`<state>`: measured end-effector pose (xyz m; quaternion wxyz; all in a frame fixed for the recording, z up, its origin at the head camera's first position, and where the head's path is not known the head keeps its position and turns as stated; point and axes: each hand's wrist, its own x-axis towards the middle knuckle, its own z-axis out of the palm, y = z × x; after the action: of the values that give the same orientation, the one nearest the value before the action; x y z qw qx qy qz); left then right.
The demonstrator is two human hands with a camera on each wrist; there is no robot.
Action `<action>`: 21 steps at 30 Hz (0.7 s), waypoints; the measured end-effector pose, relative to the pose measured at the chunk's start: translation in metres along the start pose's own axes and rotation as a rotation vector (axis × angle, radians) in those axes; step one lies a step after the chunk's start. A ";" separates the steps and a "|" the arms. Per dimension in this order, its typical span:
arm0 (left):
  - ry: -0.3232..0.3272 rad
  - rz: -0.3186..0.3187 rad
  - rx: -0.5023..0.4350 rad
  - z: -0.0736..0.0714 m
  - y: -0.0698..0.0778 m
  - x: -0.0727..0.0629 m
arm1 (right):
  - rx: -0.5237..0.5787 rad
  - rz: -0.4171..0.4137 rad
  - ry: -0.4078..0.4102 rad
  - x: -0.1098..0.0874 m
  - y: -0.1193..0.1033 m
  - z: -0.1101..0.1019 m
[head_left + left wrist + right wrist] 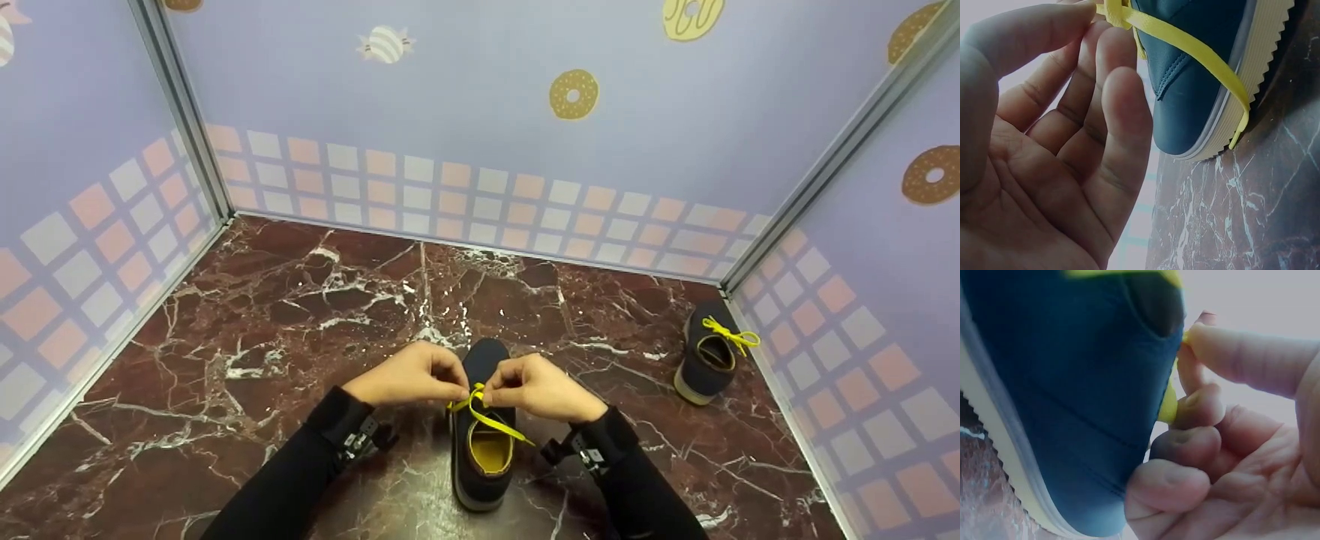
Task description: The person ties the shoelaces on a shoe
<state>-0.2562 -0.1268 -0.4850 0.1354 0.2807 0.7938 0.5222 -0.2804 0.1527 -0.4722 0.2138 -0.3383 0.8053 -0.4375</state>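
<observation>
A dark shoe (480, 491) with a pale ridged sole stands on the floor between both hands, toe pointing away. Its yellow shoelace (501, 426) crosses over the opening, one end hanging toward the right. My left hand (420, 377) pinches the lace between thumb and index finger at the shoe's left side. From the right, my right hand (544, 388) pinches another part of the same lace. In the left wrist view a lace end (1207, 50) drapes down across the shoe's side. The right wrist view shows thumb and finger meeting on yellow lace, mostly hidden behind the shoe (1072, 399).
A second dark shoe (705, 367) with a tied yellow bow (729, 334) stands at the right, near the wall. Patterned lilac panels (480, 112) enclose the dark red marbled floor (300, 315) at the back and both sides.
</observation>
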 end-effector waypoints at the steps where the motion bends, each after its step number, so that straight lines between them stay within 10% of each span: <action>1: 0.000 0.003 0.001 0.000 0.000 0.000 | -0.006 0.001 0.000 0.000 0.000 0.000; 21: -0.005 -0.006 -0.034 0.004 0.000 0.002 | -0.005 0.010 -0.001 -0.001 -0.002 -0.001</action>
<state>-0.2561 -0.1228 -0.4869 0.1437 0.2772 0.7853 0.5346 -0.2796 0.1537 -0.4696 0.2155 -0.3349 0.8080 -0.4342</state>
